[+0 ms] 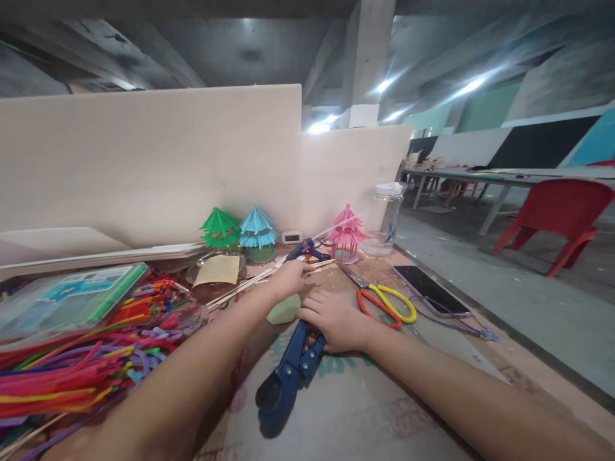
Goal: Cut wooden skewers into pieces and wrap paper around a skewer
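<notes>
My left hand [289, 276] reaches toward the middle of the table, its fingertips pinched on a thin wooden stick [327, 263]. Closer to me, my right hand [334, 318] is curled over the far end of a dark blue hand tool with rivets [288, 378], hiding that end. Beside its fingertips lies a pale green flat piece [284, 310]. Beyond my left hand is another dark blue tool [307, 250], partly hidden. Scissors with red and yellow handles [387, 304] lie right of my right hand.
Pipe cleaners [72, 378] and a plastic box [72, 298] fill the left side. Green [220, 227], blue [257, 227] and pink [347, 230] little pagodas stand along the partition [192, 160]. A clear jar [384, 218] and a phone [430, 290] are at right.
</notes>
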Motion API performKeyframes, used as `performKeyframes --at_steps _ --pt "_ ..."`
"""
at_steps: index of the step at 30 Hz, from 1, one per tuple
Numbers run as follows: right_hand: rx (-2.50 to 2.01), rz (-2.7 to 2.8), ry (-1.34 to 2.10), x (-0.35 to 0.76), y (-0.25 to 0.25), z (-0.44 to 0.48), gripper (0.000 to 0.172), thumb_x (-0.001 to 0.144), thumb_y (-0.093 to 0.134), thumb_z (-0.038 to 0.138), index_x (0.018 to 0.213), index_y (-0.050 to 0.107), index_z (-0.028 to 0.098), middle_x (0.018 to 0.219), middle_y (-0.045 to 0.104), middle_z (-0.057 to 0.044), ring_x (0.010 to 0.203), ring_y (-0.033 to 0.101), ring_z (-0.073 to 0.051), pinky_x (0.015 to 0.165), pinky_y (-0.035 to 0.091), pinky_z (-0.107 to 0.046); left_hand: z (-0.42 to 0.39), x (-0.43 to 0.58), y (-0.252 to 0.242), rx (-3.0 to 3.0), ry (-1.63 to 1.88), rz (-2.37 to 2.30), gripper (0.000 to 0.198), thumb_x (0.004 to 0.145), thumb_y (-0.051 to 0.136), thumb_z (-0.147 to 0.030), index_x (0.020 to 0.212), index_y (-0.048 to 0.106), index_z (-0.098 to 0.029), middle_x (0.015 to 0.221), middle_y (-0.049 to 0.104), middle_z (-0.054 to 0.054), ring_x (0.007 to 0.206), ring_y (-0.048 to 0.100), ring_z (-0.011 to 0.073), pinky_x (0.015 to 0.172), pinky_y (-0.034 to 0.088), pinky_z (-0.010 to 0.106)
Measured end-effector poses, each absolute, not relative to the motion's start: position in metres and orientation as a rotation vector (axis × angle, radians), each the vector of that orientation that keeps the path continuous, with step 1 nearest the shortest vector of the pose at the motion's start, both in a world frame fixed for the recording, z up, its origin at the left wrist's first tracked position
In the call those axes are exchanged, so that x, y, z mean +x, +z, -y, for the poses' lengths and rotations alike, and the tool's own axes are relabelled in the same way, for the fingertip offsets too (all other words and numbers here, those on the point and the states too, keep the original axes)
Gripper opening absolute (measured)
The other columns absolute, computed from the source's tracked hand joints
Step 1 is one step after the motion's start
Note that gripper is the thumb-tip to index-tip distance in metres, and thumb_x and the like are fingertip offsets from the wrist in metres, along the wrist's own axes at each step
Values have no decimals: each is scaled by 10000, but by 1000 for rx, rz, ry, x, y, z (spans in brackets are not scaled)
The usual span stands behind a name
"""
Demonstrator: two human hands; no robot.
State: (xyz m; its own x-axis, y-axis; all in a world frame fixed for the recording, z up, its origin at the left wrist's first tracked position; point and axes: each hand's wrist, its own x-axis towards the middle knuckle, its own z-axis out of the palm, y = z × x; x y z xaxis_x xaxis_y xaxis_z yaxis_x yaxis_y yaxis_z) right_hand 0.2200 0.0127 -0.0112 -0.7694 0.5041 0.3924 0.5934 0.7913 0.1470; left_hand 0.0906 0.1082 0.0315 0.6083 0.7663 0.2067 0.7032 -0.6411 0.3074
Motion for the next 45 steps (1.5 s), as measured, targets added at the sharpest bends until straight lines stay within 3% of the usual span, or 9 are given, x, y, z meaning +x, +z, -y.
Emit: performKeyframes --at_steps 4,8,13,19,37,45 --pt "-900 2638 -323 222 -10 -12 366 740 572 283 1062 588 112 949 593 -137 859 487 -245 764 386 -362 -117 108 39 2731 518 -1170 315 914 556 -309 1198 559 -172 1233 575 97 1044 595 223 875 520 439" --pt "-923 2645 -271 223 -9 -12 366 743 584 276 1069 580 110 962 593 -135 872 488 -251 755 386 -360 -118 64 53 2752 524 -1341 297 920 546 -307 1180 570 -165 1217 586 94 1060 591 224 896 507 448" --pt "-910 2625 -202 222 -11 -13 384 734 607 250 1090 561 112 982 597 -135 884 501 -249 766 393 -357 -107 -6 47 2697 249 -1677 262 914 556 -316 1124 595 -164 1141 617 80 980 618 201 840 531 407" --pt "-952 2583 -188 222 -14 -12 369 747 601 254 1087 567 115 991 613 -137 894 523 -254 778 407 -358 -92 -11 25 2648 70 -1906 316 908 565 -320 1179 564 -156 1183 594 93 1007 609 216 845 530 424" --pt "-991 2370 -186 227 -21 -16 410 696 605 199 1085 579 72 1022 625 -172 950 532 -281 832 432 -405 -67 -6 33 2579 71 -2118 317 908 565 -318 1176 563 -149 1167 601 91 993 614 214 836 533 423" --pt "-985 2474 -258 224 -16 -14 367 699 621 203 1054 575 121 976 612 -145 923 528 -267 812 412 -392 -72 -25 43 2558 189 -2267 318 908 563 -330 1167 565 -145 1168 599 93 1009 608 219 844 528 429"
